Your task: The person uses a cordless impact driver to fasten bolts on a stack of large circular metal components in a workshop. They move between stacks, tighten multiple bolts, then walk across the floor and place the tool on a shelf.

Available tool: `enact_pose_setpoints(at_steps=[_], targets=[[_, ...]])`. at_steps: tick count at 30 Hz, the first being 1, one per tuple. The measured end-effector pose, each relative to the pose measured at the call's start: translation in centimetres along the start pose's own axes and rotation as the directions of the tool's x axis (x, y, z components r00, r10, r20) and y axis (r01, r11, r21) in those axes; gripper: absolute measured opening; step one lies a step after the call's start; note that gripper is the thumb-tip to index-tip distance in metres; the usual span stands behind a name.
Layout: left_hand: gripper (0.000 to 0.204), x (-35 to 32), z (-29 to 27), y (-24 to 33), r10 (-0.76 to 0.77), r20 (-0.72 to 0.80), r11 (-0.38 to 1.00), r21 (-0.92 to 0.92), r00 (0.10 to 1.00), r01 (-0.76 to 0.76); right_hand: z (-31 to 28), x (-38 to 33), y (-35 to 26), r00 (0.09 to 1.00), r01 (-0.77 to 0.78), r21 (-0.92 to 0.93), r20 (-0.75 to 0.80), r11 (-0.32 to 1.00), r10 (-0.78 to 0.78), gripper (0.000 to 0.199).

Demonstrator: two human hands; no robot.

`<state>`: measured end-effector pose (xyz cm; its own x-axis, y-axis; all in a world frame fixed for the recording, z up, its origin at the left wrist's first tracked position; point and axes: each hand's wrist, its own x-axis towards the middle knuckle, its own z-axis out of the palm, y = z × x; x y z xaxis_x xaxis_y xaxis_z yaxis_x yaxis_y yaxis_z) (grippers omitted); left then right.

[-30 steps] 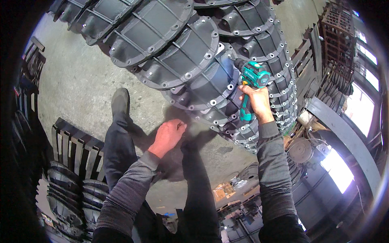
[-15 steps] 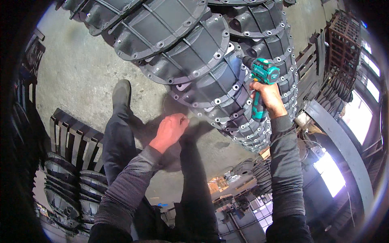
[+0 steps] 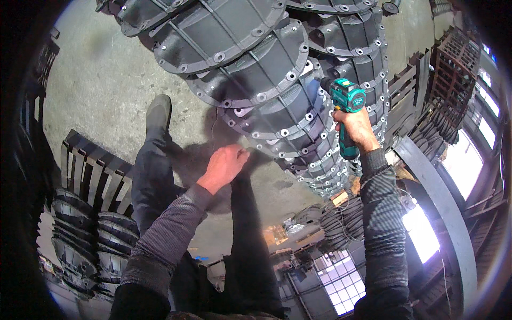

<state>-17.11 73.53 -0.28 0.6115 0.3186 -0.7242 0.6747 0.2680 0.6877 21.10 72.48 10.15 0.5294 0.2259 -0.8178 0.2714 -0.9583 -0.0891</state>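
My right hand is wrapped round the grip of a green and black cordless drill. The drill's chuck points left at a stack of dark grey ribbed metal castings, close to a flange in the right half of the stack. Whether its tip touches the metal is hidden. My left hand hangs closed over the floor, just below the stack's lower left edge. Its fingers are curled together, and what they hold, if anything, cannot be seen. Small bolt holes with bright rims line the castings' flanges.
At the lower left, a slatted dark pallet stands beside more stacked castings. My boot rests on the concrete floor. A rusty metal crate stands at the far right, and a curved grey beam runs below it.
The whole view has shifted slightly. The drill remains in my right hand beside the stack, turned a little. My left hand stays closed in nearly the same place.
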Motion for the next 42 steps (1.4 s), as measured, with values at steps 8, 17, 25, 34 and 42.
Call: enact_pose_setpoints(at_steps=[8, 17, 25, 34, 42], targets=[[0.028, 0.1, 0.1, 0.4, -0.03, 0.079, 0.999, 0.026, 0.996, 0.028, 0.0, 0.0, -0.1, 0.999, 0.034, 0.011, -0.004, 0.999, -0.034, 0.025], [0.026, -0.7, 1.7, -0.9, 0.019, 0.069, 0.997, 0.076, 0.997, -0.024, 0.2, -0.5, -0.4, 0.999, 0.025, 0.053, -0.032, 0.998, -0.024, 0.023], [0.031, -2.0, 2.3, -3.3, 0.052, 0.049, 0.99, 0.126, 0.997, -0.058, 0.3, 0.1, 0.3, 0.999, 0.021, 0.052, -0.038, 0.998, -0.019, 0.02], [0.029, -3.4, 2.9, -4.8, 0.025, 0.038, 0.986, 0.167, 0.999, -0.031, -0.8, -1.4, 0.5, 0.993, 0.114, -0.013, 0.028, 0.993, -0.113, 0.022], [0.03, -3.7, 2.1, -4.3, 0.051, 0.011, 0.993, 0.103, 0.999, -0.051, -2.7, -1.5, 0.2, 0.994, 0.095, -0.168, 0.077, 0.981, -0.083, 0.026]])
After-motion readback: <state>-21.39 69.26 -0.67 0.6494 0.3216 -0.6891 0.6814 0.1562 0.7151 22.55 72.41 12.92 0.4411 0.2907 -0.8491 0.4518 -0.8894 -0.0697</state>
